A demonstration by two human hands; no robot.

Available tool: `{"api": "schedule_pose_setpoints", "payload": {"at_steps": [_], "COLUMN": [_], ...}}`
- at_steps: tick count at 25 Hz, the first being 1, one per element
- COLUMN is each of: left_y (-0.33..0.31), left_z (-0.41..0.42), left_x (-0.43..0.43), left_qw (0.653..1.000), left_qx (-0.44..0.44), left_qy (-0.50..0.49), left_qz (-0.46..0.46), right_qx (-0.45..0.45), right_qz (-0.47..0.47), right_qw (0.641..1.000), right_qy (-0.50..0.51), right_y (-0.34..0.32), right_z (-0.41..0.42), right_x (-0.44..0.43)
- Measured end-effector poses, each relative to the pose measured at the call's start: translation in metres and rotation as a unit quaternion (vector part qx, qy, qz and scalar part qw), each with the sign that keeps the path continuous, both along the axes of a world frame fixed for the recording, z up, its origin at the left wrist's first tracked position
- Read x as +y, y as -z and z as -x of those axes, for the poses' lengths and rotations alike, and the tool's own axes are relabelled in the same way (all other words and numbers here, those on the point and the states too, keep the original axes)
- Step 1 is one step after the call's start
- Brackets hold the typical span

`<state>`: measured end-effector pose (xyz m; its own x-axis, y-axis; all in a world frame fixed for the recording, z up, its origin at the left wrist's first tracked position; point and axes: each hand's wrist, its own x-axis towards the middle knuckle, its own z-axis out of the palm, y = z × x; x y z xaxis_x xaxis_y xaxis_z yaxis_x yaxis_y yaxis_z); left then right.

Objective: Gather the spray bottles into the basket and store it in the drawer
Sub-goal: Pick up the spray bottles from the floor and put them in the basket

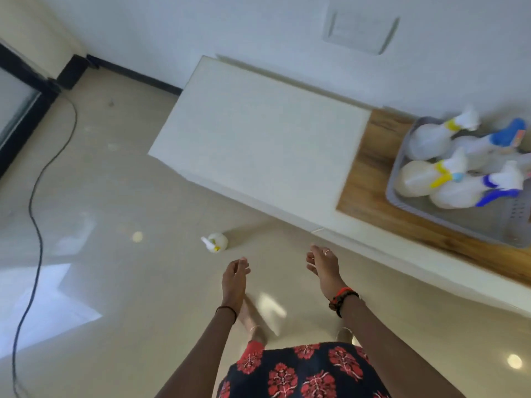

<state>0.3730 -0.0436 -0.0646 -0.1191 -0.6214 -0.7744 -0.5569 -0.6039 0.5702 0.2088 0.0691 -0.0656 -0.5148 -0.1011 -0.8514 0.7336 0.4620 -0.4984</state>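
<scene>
Now four translucent plastic spray bottles lie in the grey plastic basket, one on the floor; left hand and right hand open, empty

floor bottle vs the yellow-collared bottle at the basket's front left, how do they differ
The floor bottle stands alone on the tiles; the basket bottle is packed among others in the grey basket on the wooden top. The floor bottle looks smaller, being farther away. Both are whitish with yellow trim.
</scene>
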Motion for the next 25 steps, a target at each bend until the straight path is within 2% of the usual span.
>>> {"api": "schedule_pose_setpoints", "payload": {"at_steps": [5,10,17,20,25], "left_y": [0.034,0.091,0.247,0.315,0.387], "left_z": [-0.087,-0.124,-0.127,-0.118,-0.104], "left_x": [-0.079,-0.130,-0.171,-0.183,-0.195], "left_qw": [0.999,0.994,0.988,0.988,0.979], "left_qx": [-0.036,-0.059,-0.056,-0.060,-0.036], "left_qy": [-0.030,-0.093,-0.138,-0.119,-0.132], "left_qz": [-0.005,-0.013,-0.044,-0.083,-0.154], "right_qx": [-0.015,-0.041,-0.061,-0.062,-0.050], "right_qz": [-0.037,-0.051,-0.030,-0.033,-0.008], "right_qw": [0.999,0.993,0.965,0.947,0.921], "right_qy": [-0.023,-0.097,-0.253,-0.315,-0.386], "right_y": [0.036,0.093,0.244,0.310,0.388], "right_z": [-0.058,-0.079,-0.103,-0.117,-0.130], "right_x": [-0.062,-0.109,-0.199,-0.234,-0.265]}}
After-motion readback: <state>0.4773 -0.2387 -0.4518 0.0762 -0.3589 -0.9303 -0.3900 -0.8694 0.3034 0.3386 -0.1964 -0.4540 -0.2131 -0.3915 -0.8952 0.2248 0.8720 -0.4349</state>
